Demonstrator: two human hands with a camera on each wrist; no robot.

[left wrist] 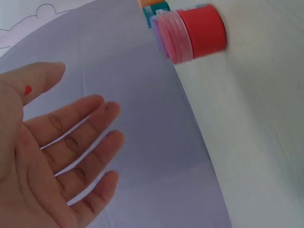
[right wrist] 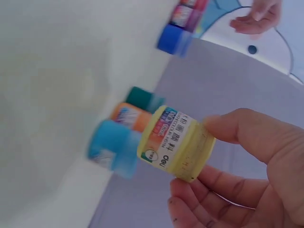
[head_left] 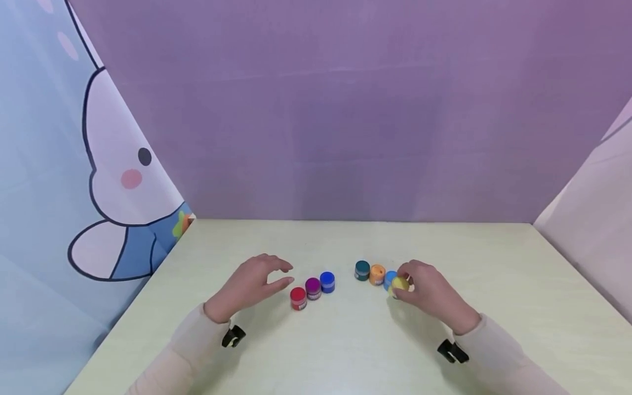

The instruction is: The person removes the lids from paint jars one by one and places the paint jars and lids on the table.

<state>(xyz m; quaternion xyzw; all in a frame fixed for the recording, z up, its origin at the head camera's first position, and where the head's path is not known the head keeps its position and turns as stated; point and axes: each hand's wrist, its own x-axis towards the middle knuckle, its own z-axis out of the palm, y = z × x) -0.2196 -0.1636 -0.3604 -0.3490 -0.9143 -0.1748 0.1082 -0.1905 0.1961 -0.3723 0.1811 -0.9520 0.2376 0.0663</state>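
My right hand (head_left: 434,292) pinches a small yellow paint jar (right wrist: 176,145) between thumb and fingers; its printed label faces the right wrist camera. In the head view the jar overlaps the near side of a light blue jar (head_left: 389,280). Beyond that one, an orange jar (head_left: 377,275) and a dark green jar (head_left: 362,270) continue the slanting row. My left hand (head_left: 250,283) hovers with relaxed, parted fingers and holds nothing. Nearest to it is a red jar (head_left: 298,299), followed by a purple jar (head_left: 313,289) and a blue jar (head_left: 327,282).
The pale table (head_left: 336,351) carries both rows of jars, with a gap between blue and dark green. A purple backdrop (head_left: 365,120) rises at its far edge. To the left hangs a light blue cloth (head_left: 39,181) with a cartoon figure.
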